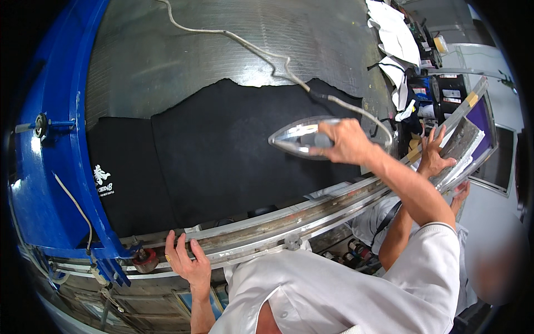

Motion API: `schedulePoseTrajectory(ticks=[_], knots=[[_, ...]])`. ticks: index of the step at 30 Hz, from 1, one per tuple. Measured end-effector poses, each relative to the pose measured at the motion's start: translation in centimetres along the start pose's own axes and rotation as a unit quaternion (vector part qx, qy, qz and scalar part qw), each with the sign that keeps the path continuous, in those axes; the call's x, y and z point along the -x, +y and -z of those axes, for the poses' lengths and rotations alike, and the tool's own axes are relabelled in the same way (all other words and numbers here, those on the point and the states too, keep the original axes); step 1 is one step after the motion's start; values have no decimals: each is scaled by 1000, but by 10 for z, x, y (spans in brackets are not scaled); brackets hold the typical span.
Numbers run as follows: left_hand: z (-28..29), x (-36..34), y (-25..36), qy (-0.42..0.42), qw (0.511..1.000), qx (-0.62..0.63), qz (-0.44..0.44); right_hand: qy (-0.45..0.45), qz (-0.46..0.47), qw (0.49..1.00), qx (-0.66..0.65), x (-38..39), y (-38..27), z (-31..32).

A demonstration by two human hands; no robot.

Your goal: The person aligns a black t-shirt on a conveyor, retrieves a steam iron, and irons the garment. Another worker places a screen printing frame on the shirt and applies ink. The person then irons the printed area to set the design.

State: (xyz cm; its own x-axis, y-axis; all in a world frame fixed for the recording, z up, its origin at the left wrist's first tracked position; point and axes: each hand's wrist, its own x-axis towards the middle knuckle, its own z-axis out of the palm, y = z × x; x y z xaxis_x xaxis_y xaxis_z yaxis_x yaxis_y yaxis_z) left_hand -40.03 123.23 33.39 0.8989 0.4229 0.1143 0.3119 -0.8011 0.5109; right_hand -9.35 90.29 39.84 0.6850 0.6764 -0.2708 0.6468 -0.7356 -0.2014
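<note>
A steel clothes iron (292, 139) with a pale cord lies over the black fabric (211, 167) spread on the metal table (156, 55). My right hand (345, 142) grips the iron's handle near the right part of the fabric. My left hand (186, 259), fingers apart, rests at the front metal rail (267, 222), just beside the fabric's lower edge and right of a red round fitting (144, 257). The fabric has a white printed mark at its left end.
A blue metal machine frame (55, 167) borders the left side. At the right, a co-worker's hands (436, 158) hold a framed screen with a purple panel (477, 117). White cloths (392, 33) and dark containers (450, 94) sit along the right edge.
</note>
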Motion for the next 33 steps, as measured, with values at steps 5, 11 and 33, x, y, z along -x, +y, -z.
schedulePoseTrajectory(ticks=[5, 11, 33], knots=[[-1, 0, -1, -5, 1000, 3, -4, 18, -76, 997, 7, -18, 13, 8], [-5, 1, -8, 23, 999, 14, -29, 38, -41, 998, 14, -26, 5, 6], [-2, 0, -8, 14, 1000, 12, -10, 16, -20, 1000, 9, -77, -113, 0]])
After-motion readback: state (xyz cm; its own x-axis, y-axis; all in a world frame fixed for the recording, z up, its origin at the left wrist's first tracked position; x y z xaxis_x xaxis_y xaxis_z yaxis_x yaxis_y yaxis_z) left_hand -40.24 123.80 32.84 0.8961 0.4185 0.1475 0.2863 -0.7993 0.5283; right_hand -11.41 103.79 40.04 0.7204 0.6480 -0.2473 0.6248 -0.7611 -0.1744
